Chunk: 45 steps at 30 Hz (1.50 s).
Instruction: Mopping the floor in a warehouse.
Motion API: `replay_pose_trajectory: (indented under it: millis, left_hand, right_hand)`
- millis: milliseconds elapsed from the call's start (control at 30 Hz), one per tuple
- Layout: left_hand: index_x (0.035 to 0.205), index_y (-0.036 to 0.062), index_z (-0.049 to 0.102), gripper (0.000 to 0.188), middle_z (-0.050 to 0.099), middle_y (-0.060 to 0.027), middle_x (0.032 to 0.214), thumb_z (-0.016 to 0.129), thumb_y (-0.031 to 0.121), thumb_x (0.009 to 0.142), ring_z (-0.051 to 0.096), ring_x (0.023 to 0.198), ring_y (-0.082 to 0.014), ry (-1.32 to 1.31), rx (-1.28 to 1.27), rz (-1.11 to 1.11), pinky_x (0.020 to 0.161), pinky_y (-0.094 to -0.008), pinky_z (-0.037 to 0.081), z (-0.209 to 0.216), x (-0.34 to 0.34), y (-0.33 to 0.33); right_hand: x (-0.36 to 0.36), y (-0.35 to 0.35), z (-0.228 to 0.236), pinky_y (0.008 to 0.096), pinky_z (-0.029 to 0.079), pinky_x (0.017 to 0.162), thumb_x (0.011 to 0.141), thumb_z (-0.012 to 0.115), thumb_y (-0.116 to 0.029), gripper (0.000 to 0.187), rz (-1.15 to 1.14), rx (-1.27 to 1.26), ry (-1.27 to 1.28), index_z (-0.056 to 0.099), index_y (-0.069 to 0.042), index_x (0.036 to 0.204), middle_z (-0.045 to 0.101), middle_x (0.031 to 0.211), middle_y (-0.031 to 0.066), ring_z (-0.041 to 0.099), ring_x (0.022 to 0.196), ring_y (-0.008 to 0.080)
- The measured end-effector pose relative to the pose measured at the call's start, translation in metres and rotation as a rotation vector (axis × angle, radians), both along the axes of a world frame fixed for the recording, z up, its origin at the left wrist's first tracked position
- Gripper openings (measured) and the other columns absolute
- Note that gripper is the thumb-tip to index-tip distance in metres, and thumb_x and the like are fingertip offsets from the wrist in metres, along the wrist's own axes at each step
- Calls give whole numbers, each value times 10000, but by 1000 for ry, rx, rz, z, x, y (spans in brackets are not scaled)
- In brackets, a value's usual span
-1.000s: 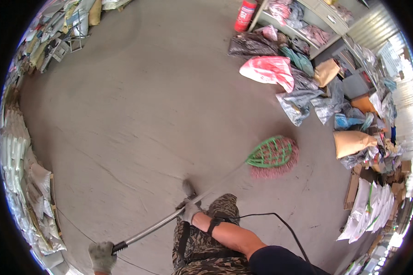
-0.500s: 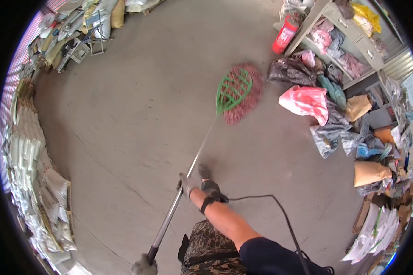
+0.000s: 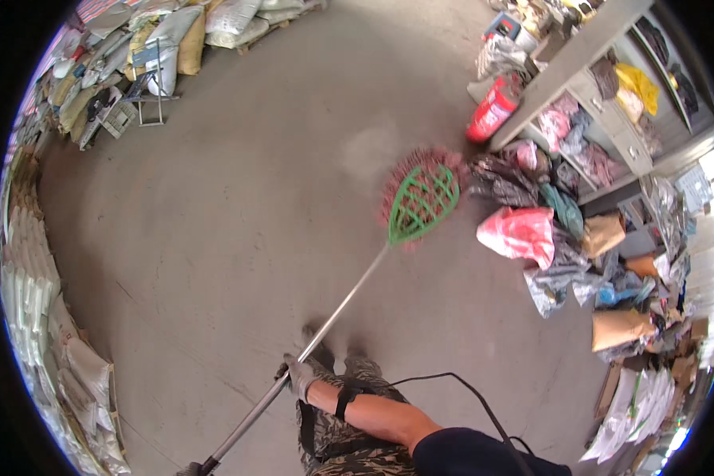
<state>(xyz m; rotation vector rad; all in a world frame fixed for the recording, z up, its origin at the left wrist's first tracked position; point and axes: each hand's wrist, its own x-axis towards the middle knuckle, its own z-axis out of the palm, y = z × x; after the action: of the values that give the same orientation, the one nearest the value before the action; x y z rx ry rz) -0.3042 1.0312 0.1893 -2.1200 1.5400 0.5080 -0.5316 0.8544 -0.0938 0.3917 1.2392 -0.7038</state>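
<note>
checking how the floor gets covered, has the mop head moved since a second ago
Yes: the mop head moved forward, from below the pink bag in view to its upper left, closer to the extinguisher.

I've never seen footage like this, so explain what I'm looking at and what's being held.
There is no machine here: a person is working by hand. The camera sits on their head, looking down through a wide fisheye lens, so straight edges bend near the rim. The gloved right hand grips the metal pole of a mop with a green frame and reddish fringe. The left hand, at the pole's dark end, is mostly cut off. The mop is over a grey floor. Piled sacks line the left; plastic bags and a red cylinder are at right.
</note>
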Motion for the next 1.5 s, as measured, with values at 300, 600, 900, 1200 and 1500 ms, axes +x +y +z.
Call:
replay_pose_trajectory:
  millis: [300,600,900,1200,1500]
  left_hand:
    - [739,146,523,228,559,-76,598,657,316,667,541,531,-298,-37,34,-144,484,-428,420,26,24,-112]
    - [806,157,539,238,587,-106,624,616,359,707,574,565,-300,-39,269,141,514,-425,442,-4,-116,-195]
    - [912,130,537,283,604,-174,767,572,358,748,580,731,-376,111,283,368,625,-481,444,-43,-309,-431]
    - [765,93,557,204,581,-148,664,639,269,705,556,600,-334,115,145,355,566,-440,435,22,-208,-360]
    - [751,138,540,257,579,-113,617,634,372,696,570,592,-308,5,383,150,535,-449,431,-7,-267,-359]
  right_hand:
    - [33,-76,-10,394,492,472,843,521,-208,190,-56,235,-144,466,-40,772,446,572,81,489,476,214]
    - [-61,-211,-27,382,466,416,803,541,-166,196,241,245,123,498,2,711,474,563,106,478,427,215]
    - [-211,-456,-71,334,399,345,817,518,-283,282,185,-82,265,441,-35,707,462,515,60,445,374,190]
    - [-176,-378,42,330,433,392,814,565,-209,201,68,-63,-94,478,-39,751,470,551,66,477,424,188]
    - [-229,-307,-44,363,437,382,793,524,-146,157,125,256,120,521,-13,710,461,529,100,475,419,217]
